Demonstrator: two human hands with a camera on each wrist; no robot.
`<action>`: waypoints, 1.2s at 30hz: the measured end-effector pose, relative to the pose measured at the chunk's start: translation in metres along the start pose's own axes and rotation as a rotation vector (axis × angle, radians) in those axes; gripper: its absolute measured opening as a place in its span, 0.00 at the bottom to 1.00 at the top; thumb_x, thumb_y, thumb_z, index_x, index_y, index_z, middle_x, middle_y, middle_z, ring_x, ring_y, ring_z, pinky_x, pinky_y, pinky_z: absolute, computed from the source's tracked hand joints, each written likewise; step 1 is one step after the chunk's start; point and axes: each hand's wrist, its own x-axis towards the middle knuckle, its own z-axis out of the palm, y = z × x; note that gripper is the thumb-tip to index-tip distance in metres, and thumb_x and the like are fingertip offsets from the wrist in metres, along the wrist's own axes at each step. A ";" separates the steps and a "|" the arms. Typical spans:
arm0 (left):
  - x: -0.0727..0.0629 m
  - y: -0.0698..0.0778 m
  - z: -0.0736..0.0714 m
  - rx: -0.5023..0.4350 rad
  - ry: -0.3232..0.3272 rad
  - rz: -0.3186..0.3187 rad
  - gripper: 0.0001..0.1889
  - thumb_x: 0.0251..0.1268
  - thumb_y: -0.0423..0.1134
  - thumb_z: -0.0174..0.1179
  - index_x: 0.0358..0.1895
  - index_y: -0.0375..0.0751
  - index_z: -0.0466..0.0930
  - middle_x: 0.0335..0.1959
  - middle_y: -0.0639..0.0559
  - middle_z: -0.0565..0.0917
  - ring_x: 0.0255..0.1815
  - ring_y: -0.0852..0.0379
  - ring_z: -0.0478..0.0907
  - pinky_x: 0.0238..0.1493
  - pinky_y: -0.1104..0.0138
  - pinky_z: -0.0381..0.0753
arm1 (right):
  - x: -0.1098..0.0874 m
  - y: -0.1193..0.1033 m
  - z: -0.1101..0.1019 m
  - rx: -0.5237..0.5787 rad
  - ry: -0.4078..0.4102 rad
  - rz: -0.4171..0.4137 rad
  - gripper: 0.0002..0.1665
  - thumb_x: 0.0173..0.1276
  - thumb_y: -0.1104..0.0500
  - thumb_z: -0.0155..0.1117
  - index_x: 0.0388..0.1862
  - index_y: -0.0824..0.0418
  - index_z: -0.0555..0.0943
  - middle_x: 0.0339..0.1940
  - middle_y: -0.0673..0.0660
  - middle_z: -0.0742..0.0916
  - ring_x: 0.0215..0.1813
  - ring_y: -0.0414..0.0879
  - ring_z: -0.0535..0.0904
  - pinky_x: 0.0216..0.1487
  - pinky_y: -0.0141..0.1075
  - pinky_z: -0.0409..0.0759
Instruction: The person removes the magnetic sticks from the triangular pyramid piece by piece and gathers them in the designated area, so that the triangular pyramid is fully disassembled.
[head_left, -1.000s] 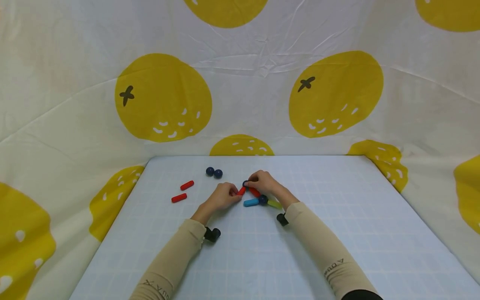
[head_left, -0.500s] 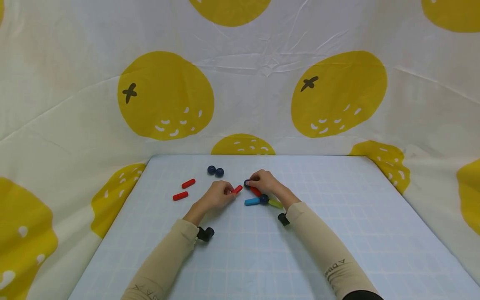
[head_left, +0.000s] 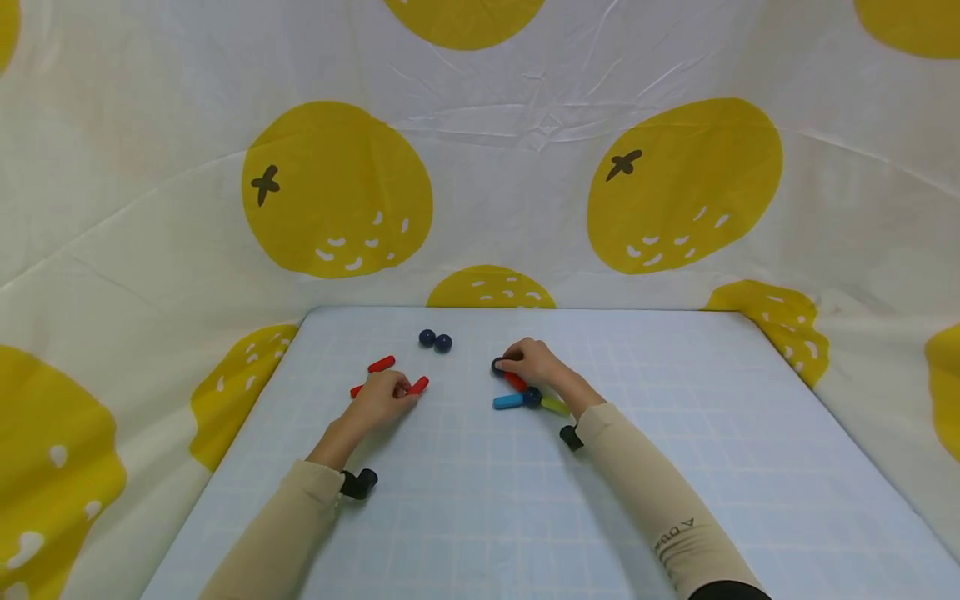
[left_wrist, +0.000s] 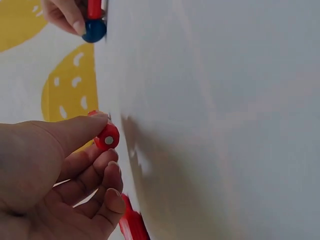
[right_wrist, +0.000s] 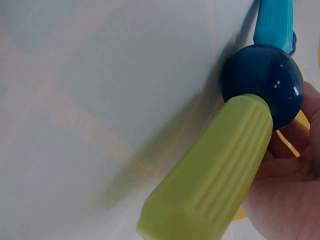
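Note:
My left hand (head_left: 381,398) pinches a red magnetic rod (head_left: 419,385) between thumb and fingers. In the left wrist view the rod's round end faces the camera, with a pale metal dot at its centre. To the right, my right hand (head_left: 534,364) grips a dark blue ball (head_left: 497,366) at the far end of a joined piece. From that ball a red stick (head_left: 514,381) runs to a second dark blue ball (right_wrist: 262,82). A light blue rod (head_left: 508,402) and a yellow-green rod (right_wrist: 207,170) extend from this second ball.
Two dark blue balls (head_left: 443,342) sit side by side near the table's back edge. A red rod (head_left: 382,363) lies beyond my left hand, and another red rod (head_left: 356,391) is partly hidden behind it. A fruit-printed cloth (head_left: 510,208) hangs behind the table (head_left: 480,517).
My left hand has drawn the red rod away from the ball in my right hand and carried it left, toward the other red rods. My right hand has stayed at its ball.

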 end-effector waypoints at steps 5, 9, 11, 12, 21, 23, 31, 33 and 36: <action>-0.002 -0.015 -0.002 0.014 0.008 -0.011 0.08 0.67 0.35 0.68 0.41 0.32 0.84 0.28 0.48 0.78 0.32 0.52 0.73 0.36 0.64 0.74 | 0.001 0.002 -0.001 -0.004 -0.001 0.000 0.24 0.78 0.49 0.61 0.59 0.65 0.84 0.57 0.60 0.87 0.58 0.53 0.81 0.62 0.47 0.78; -0.004 -0.021 -0.003 0.016 0.003 -0.020 0.08 0.67 0.34 0.68 0.40 0.32 0.82 0.26 0.48 0.77 0.30 0.53 0.72 0.34 0.64 0.73 | 0.001 0.003 0.000 0.000 -0.001 -0.003 0.24 0.77 0.49 0.62 0.59 0.65 0.84 0.56 0.61 0.87 0.58 0.54 0.81 0.61 0.47 0.78; -0.005 -0.022 -0.003 0.017 0.007 -0.024 0.08 0.66 0.35 0.69 0.40 0.32 0.81 0.24 0.49 0.75 0.29 0.53 0.71 0.34 0.64 0.71 | 0.001 0.003 0.000 0.000 0.001 -0.003 0.24 0.77 0.49 0.62 0.59 0.65 0.84 0.56 0.61 0.87 0.58 0.53 0.81 0.61 0.46 0.78; -0.005 -0.022 -0.003 0.018 0.009 -0.022 0.09 0.66 0.34 0.69 0.40 0.32 0.81 0.24 0.49 0.74 0.28 0.54 0.71 0.33 0.64 0.71 | 0.000 0.002 0.000 0.002 0.002 -0.002 0.24 0.77 0.49 0.62 0.59 0.65 0.84 0.56 0.61 0.87 0.58 0.53 0.81 0.61 0.46 0.78; -0.006 -0.022 -0.004 0.023 -0.002 -0.050 0.12 0.65 0.37 0.69 0.44 0.32 0.80 0.24 0.48 0.74 0.29 0.53 0.71 0.33 0.63 0.72 | -0.010 0.001 -0.008 -0.002 -0.013 0.008 0.25 0.75 0.50 0.65 0.60 0.67 0.83 0.55 0.61 0.87 0.51 0.51 0.81 0.57 0.45 0.81; -0.007 -0.021 -0.005 0.032 -0.014 -0.071 0.14 0.65 0.39 0.70 0.46 0.32 0.80 0.27 0.48 0.76 0.31 0.52 0.72 0.34 0.63 0.73 | -0.014 0.003 -0.009 -0.012 -0.020 0.008 0.25 0.74 0.50 0.66 0.60 0.68 0.83 0.54 0.61 0.87 0.50 0.50 0.81 0.57 0.45 0.81; -0.006 -0.008 -0.016 0.050 0.050 0.008 0.20 0.66 0.43 0.70 0.53 0.32 0.80 0.33 0.45 0.78 0.36 0.50 0.73 0.35 0.62 0.73 | -0.032 0.009 -0.011 -0.010 -0.025 0.000 0.24 0.72 0.51 0.69 0.57 0.67 0.84 0.46 0.58 0.88 0.44 0.48 0.80 0.50 0.41 0.82; -0.005 0.001 -0.015 0.040 0.051 0.068 0.21 0.66 0.43 0.70 0.55 0.32 0.80 0.35 0.44 0.80 0.37 0.50 0.74 0.36 0.62 0.75 | -0.034 0.010 -0.010 -0.009 -0.023 0.001 0.23 0.71 0.51 0.70 0.56 0.67 0.84 0.44 0.56 0.88 0.42 0.47 0.79 0.48 0.40 0.81; 0.000 0.015 -0.006 0.007 0.025 0.107 0.22 0.66 0.45 0.71 0.56 0.35 0.80 0.41 0.43 0.81 0.40 0.50 0.75 0.40 0.62 0.78 | -0.036 0.010 -0.007 -0.010 -0.023 0.002 0.23 0.71 0.51 0.70 0.55 0.66 0.85 0.41 0.55 0.88 0.40 0.46 0.79 0.47 0.39 0.80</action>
